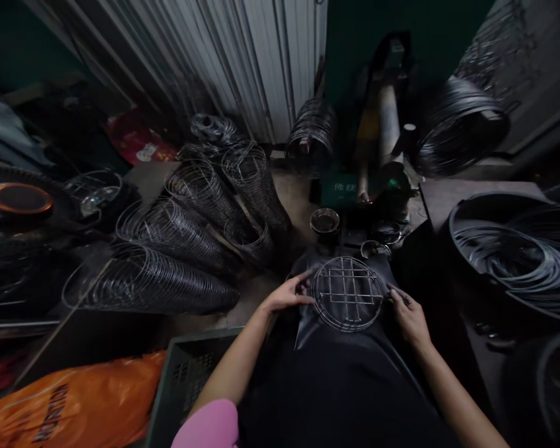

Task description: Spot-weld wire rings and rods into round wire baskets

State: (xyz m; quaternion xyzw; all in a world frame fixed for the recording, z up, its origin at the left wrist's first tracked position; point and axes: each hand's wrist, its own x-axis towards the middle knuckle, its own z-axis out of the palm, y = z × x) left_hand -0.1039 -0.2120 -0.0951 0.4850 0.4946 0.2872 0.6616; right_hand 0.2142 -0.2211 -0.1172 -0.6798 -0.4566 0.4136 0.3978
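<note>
1. Nearest the person, an orange bag (pixel 74 398) and a green crate (pixel 182 379) sit low on the left, beside a pink sleeve (pixel 210 426).
2. A dark cloth (pixel 336 373) runs forward from the body, and the round wire grid (pixel 346 292) lies flat on it, dead ahead.
3. The left hand (pixel 287 295) touches the grid's left rim and the right hand (pixel 408 316) its right rim, so the hands stand apart with the grid between them.
4. Both are about equally near. The fingers look stretched, and I cannot tell whether they pinch the wire.
5. Being round, the grid has no long axis; its crossbars run across and away.
6. Beyond stand a small tin cup (pixel 325 222), stacked wire rings (pixel 168 280) to the left, and a machine (pixel 385 124).
</note>
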